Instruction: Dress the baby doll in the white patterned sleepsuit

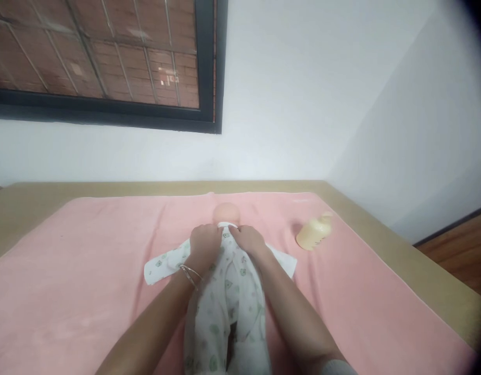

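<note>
A white baby romper point(242, 297) with a green leaf-like print is spread out, its sleeves out to both sides and its legs toward me. At its neckline, my left hand point(205, 242) is closed on the fabric on the left side. My right hand point(249, 240) pinches the collar on the right side. Just beyond the collar shows the smooth round head of a doll point(226, 213); the garment and my hands hide whatever else of it lies there. A bracelet point(190, 276) circles my left wrist.
A pink blanket point(88, 271) covers most of the tan table point(381, 237). To the right on the blanket, a pale yellow bottle point(314, 233) leans or lies tilted. Beyond the table's far edge rises a white wall point(287, 104) with a dark-framed window point(211, 67).
</note>
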Tool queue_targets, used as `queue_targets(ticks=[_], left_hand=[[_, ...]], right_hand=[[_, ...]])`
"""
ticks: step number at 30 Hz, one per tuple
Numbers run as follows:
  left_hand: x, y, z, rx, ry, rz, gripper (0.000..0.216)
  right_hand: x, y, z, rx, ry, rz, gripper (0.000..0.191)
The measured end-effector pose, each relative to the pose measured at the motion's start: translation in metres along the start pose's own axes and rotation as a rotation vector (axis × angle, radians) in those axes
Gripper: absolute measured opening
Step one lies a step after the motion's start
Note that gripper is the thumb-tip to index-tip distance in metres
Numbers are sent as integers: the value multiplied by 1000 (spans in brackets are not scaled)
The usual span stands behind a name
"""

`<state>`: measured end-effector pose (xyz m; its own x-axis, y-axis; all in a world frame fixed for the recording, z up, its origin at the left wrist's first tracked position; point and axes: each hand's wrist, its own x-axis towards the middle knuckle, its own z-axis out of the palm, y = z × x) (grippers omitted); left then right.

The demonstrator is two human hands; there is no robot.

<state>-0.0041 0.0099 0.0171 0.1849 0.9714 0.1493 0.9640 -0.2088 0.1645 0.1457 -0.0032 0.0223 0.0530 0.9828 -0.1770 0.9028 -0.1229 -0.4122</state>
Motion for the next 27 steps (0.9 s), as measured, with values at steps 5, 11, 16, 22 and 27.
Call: queue_targets(ticks=[5,11,16,22,27], left_hand=[[7,-8,4,-183,-130,-97,53],[9,-9,1,-219,-139,-85,52],[4,0,0,-148,-26,-78,45],[10,-8,12,-217,-137,-77,57],[12,-8,22,-197,-80,-101,56]], right_hand=[[-6,-3,0,-94,92,-79,60],[-10,-8,-2,-151,130,-92,53],[-5,2,-9,13,-26,-106,61],[-8,-6,-1,-76,111,-79,62],[7,3,9,97,2,24,71]])
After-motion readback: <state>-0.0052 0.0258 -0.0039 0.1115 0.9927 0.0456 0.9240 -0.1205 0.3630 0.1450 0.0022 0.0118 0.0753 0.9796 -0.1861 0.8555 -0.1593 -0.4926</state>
